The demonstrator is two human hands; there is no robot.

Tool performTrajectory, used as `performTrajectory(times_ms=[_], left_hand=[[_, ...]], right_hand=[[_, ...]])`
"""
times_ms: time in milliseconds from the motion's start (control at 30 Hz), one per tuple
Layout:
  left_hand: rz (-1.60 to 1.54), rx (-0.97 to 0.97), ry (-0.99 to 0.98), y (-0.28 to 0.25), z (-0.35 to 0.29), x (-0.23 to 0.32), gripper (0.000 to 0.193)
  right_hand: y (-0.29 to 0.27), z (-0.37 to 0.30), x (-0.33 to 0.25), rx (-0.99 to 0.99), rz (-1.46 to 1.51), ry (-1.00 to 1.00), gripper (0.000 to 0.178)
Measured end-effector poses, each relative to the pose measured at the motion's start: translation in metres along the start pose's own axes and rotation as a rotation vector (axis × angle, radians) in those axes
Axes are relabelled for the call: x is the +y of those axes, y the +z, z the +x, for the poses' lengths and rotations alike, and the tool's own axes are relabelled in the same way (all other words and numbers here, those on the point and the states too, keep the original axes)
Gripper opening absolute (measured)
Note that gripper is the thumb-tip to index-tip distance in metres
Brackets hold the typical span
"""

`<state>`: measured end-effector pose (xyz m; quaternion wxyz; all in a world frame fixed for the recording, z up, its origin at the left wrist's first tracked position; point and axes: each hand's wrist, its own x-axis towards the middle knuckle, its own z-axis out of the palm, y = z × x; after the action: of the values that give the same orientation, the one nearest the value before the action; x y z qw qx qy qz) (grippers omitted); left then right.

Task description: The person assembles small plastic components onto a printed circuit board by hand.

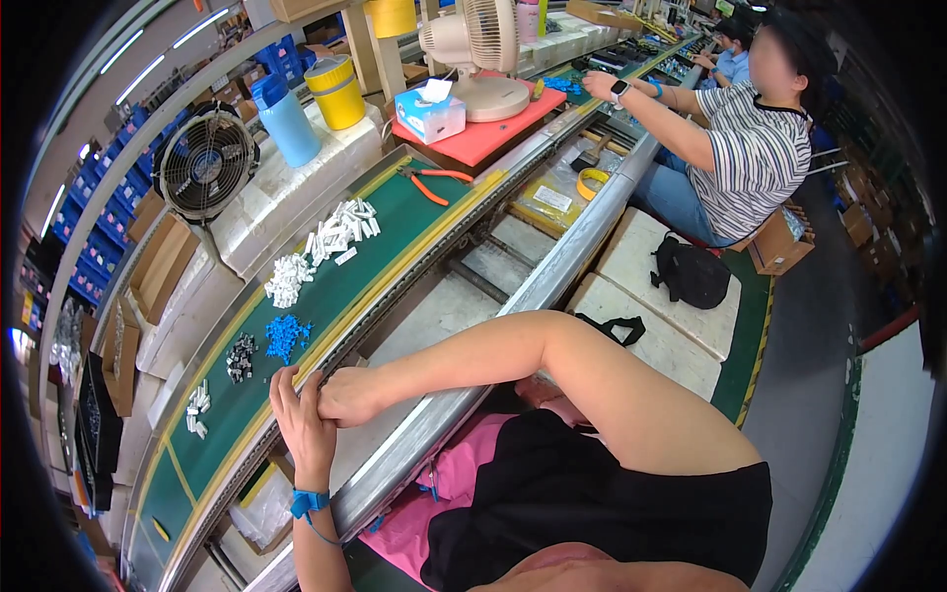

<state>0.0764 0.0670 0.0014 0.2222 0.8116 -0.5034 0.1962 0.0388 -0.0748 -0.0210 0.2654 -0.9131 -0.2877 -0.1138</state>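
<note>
My left hand point(302, 422), with a blue strap round its wrist, is at the near edge of the green belt point(222, 412). My right hand point(345, 398) meets it there, its fingers curled in against the left fingers. Both hands look closed, and whatever lies between the fingertips is hidden. Just beyond them on the belt are a pile of small blue pieces point(285, 337) and a pile of dark and silvery pieces point(241, 357). White pieces point(198, 408) lie to the left. Farther along are small white parts point(289, 279) and longer white parts point(341, 231).
Orange-handled pliers point(430, 184) lie farther up the belt. Beyond it stand a black fan point(205, 163), a blue bottle point(287, 120), a yellow container point(334, 94), a tissue box point(430, 114) and a beige fan point(483, 59). A metal rail point(552, 271) runs before me; a co-worker point(745, 138) sits at right.
</note>
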Motion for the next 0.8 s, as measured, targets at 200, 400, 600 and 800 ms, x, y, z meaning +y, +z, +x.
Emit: performTrajectory(times_ms=[200, 400, 600, 800], left_hand=[[-0.03, 0.026, -0.046, -0.0012, 0.0019, -0.001, 0.05], [-0.063, 0.032, -0.065, -0.0011, 0.0026, -0.0029, 0.05], [-0.053, 0.039, -0.058, -0.0015, 0.002, -0.0038, 0.048], [-0.058, 0.041, -0.048, 0.0005, 0.0024, -0.0046, 0.046]], right_hand=[[-0.0063, 0.0025, -0.0041, -0.171, -0.009, 0.097, 0.015], [-0.0055, 0.0018, -0.0032, -0.139, 0.008, 0.095, 0.015], [-0.0072, 0.0024, -0.004, -0.136, 0.029, 0.08, 0.016], [-0.0032, -0.0008, -0.0004, -0.065, 0.022, 0.029, 0.013]])
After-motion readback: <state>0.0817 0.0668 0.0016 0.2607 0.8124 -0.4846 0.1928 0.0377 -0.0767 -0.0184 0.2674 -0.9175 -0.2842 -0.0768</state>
